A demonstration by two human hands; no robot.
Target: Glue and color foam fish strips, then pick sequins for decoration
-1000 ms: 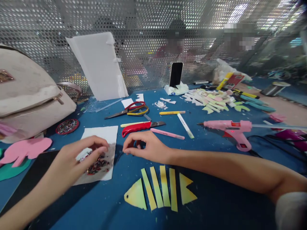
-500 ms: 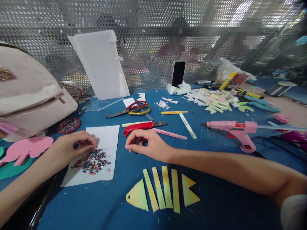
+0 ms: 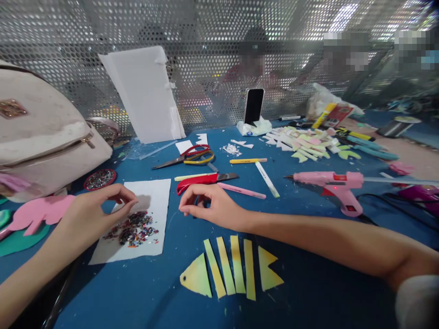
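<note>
My left hand (image 3: 103, 205) hovers just above a pile of small shiny beads (image 3: 137, 230) on a white paper sheet (image 3: 151, 194). Thumb and forefinger are pinched together; whatever lies between them is too small to name. My right hand (image 3: 214, 205) is closed, with fingertips pinching a thin, clear thread (image 3: 171, 219) that curves down to the left. Below it lies a fish cut into separate pieces, yellow and green: a head piece (image 3: 199, 278) with an eye hole, several strips (image 3: 238, 265) and a notched tail piece (image 3: 269, 268).
Behind my right hand lie a red utility knife (image 3: 197, 183), scissors (image 3: 199, 155) and several pens (image 3: 242, 191). A pink glue gun (image 3: 329, 180) rests at the right, with cut strips (image 3: 305, 141) behind it. A bag (image 3: 44, 137) and round bead dish (image 3: 99, 179) stand left; a phone (image 3: 254, 107) leans upright.
My left hand has risen a little from the bead pile, fingertips still pinched. My right hand holds the thread in about the same place. The view has shifted slightly.
</note>
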